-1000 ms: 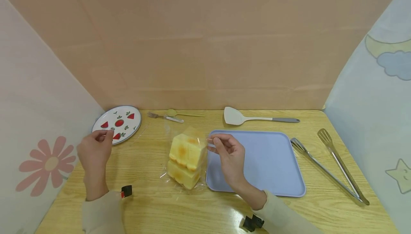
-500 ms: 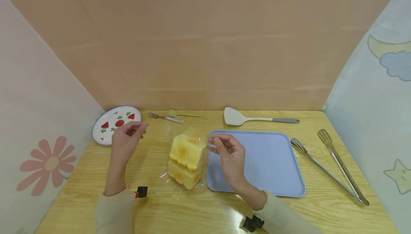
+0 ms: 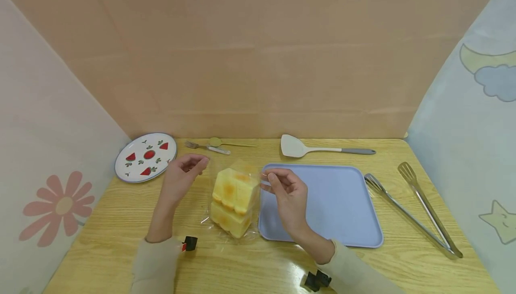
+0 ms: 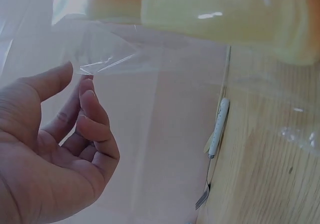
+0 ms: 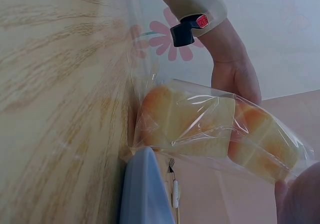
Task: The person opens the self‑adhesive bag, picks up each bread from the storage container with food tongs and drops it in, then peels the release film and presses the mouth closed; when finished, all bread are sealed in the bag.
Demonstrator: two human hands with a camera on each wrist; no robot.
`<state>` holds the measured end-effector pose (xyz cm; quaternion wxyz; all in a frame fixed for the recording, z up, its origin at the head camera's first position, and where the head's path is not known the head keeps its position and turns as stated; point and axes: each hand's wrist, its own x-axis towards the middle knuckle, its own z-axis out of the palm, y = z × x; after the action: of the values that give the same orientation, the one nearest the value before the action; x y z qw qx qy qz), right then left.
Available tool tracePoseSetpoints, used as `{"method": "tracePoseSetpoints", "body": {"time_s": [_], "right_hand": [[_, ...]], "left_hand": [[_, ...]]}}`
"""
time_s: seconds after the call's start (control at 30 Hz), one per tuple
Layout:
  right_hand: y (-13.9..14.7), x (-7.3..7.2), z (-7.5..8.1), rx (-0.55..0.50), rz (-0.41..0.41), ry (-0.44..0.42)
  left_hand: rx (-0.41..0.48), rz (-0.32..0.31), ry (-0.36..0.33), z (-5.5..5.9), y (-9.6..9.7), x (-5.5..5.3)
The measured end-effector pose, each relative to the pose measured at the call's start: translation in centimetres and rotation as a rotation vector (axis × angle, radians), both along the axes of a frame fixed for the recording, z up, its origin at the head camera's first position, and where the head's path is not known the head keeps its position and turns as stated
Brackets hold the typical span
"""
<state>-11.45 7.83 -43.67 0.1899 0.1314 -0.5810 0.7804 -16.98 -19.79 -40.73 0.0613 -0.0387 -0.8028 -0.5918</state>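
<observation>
A clear plastic bag (image 3: 206,219) with two yellow, brown-topped pieces of bread (image 3: 234,191) inside is held up over the middle of the table. My right hand (image 3: 291,200) pinches the bag's upper right edge between thumb and fingers. At the upper left side, my left hand (image 3: 182,178) has its thumb and forefinger tips at a pointed, creased bit of film (image 4: 107,64); the thin film makes the grip hard to see, but the creases run to the fingertips. In the right wrist view the breads (image 5: 195,124) fill the bag, with the left hand (image 5: 245,86) behind it.
A blue-grey tray (image 3: 334,204) lies right of the bag. Metal tongs (image 3: 423,213) rest farther right, and a white spatula (image 3: 296,147) lies behind the tray. At the back left are a watermelon-patterned plate (image 3: 137,146), a fork (image 3: 217,149) and a yellow spoon (image 3: 216,142).
My left hand has moved right, from over the plate to the bag's upper left side. The right hand, the bag and the breads have stayed nearly still.
</observation>
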Motion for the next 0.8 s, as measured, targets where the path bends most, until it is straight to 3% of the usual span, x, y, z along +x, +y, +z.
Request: {"method": "tracePoseSetpoints", "body": {"time_s": [0.43,0.63,0.8], "right_hand": [[0.0,-0.1,0.0,0.002,-0.002,0.004],[0.2,-0.5,-0.2,0.016,-0.025,-0.002],[0.4,-1.1,-0.4,0.015,-0.073,-0.031]], "left_hand": [[-0.029,-0.044,0.069,-1.6,1.4,-0.8],[0.065,-0.014,0.097,-2.2,1.5,-1.1],[0.138,-0.023,0.085,-2.2,1.5,-1.2]]}}
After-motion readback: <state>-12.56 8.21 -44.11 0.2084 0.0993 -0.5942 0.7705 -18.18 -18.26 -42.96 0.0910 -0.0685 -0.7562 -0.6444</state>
